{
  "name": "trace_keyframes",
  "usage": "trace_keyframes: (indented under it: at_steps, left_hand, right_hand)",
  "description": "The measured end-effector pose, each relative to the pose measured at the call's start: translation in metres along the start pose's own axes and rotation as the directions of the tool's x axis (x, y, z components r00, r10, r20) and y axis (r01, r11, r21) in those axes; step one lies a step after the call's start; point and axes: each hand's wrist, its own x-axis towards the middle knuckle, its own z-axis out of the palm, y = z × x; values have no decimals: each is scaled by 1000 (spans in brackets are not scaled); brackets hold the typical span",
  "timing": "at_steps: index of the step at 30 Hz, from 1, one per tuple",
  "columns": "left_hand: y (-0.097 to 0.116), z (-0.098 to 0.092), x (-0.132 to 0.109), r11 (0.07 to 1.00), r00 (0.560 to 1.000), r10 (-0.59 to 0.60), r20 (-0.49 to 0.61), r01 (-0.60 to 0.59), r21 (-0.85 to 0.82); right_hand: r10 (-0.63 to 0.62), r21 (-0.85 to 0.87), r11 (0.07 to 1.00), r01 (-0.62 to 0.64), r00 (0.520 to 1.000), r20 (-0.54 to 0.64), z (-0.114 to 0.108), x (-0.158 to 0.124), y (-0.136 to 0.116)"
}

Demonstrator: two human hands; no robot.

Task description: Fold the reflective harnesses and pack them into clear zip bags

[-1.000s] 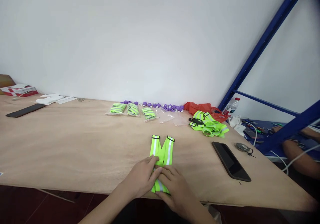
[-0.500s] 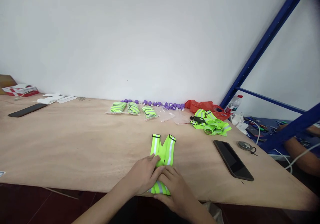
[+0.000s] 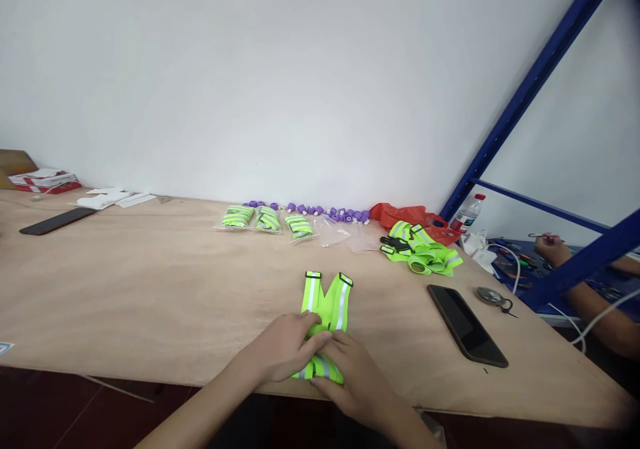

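A neon-yellow reflective vest (image 3: 327,309) made of elastic straps with grey-white stripes lies bunched at the table's front edge. Two of its straps point away from me in a V, each ending in a black buckle. My left hand (image 3: 285,347) presses and grips the vest's middle from the left, fingers bent over it. From the right, my right hand (image 3: 353,374) is closed around the near, folded part, its thumb at the bottom end. The two hands touch, and their overlap hides the centre of the vest.
Bagged vests (image 3: 237,217), clear bags (image 3: 333,232) and purple pieces (image 3: 345,215) line the wall. Right of them are loose reflective straps (image 3: 433,257), a red bag (image 3: 400,214), a bottle (image 3: 467,214), a phone (image 3: 467,325) and a stopwatch (image 3: 490,295). Behind the blue frame, a co-worker's hand (image 3: 553,252) holds something small.
The vest's near end has shifted slightly up and in from the table edge, my right hand moving with it. At the right, the co-worker's hand has come into sight.
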Motion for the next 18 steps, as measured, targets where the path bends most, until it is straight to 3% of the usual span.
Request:
trace_keyframes:
  at_steps: [4,11,18]
  left_hand:
    - [-3,-5,4,1000,1000,5,10,-5,-11]
    - [-5,-13,15,1000,1000,24,-16,-24,12]
    - [-11,-16,25,993,997,-57,-54,62,103]
  right_hand:
    - [63,49,997,-62,998,-17,-14,9,0]
    - [105,321,940,-115,993,48,-36,29,11]
    - [-7,206,979,0,999,31,-33,47,33]
